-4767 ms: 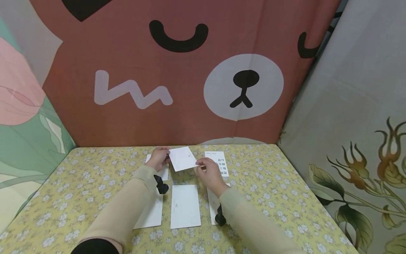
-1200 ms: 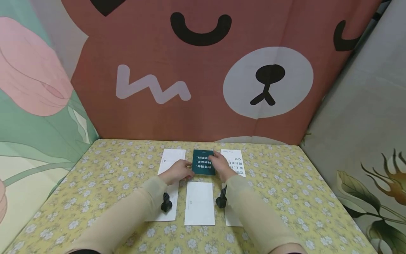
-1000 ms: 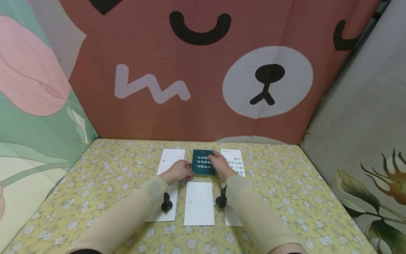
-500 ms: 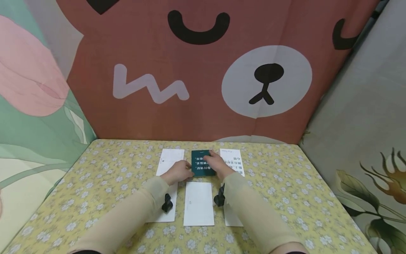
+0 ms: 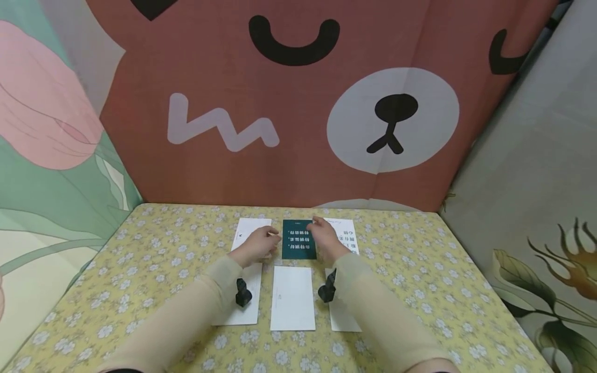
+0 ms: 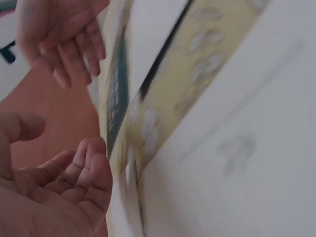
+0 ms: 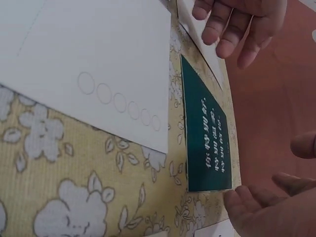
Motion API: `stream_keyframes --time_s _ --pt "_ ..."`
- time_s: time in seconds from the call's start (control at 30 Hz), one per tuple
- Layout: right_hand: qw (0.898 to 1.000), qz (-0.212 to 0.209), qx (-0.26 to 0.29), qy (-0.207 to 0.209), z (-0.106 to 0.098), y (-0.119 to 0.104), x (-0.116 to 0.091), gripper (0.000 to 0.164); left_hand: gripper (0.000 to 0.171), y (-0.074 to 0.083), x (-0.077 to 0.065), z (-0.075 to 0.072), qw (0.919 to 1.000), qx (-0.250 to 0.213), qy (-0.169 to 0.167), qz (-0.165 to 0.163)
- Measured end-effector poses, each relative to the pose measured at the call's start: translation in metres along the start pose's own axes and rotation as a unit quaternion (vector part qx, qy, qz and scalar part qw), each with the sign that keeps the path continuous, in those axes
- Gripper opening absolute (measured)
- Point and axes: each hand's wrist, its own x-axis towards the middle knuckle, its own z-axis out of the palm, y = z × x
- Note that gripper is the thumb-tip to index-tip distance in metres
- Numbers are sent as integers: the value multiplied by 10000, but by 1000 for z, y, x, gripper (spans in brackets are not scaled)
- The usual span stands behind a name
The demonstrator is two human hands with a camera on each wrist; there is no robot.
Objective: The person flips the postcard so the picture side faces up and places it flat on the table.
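A dark green postcard (image 5: 298,241) with white lettering lies flat in the middle of the back row, between my hands. To its left hovers my left hand (image 5: 254,244), fingers relaxed and holding nothing, over a blank white postcard (image 5: 248,226). My right hand (image 5: 326,239) is at the green postcard's right edge, partly covering a white postcard with dark lettering (image 5: 349,234). The right wrist view shows a slim gap between the right fingers (image 7: 237,200) and the green postcard. Both palms face inward in the left wrist view, loosely bent.
In the front row lie three white postcards: a left one (image 5: 247,305), a middle one (image 5: 293,299) and a right one (image 5: 344,313) partly under the right forearm. A yellow floral cloth (image 5: 177,269) covers the table. A bear-print curtain (image 5: 210,176) stands behind.
The postcard held up with its white side showing now lies green side up in the back row. Both hands have let go of it and lifted slightly away.
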Motion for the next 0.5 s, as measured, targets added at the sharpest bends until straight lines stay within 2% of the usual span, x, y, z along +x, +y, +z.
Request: stream_keyframes --time_s 0.2,0.5 --pt "9998 -60 39 -198 0 -4 -7 58 46 -2 1 -25 9964 -783 281 153" --pt "9972 -20 294 -684 15 -16 -17 56 50 -4 -2 -65 9924 -1156 409 73"
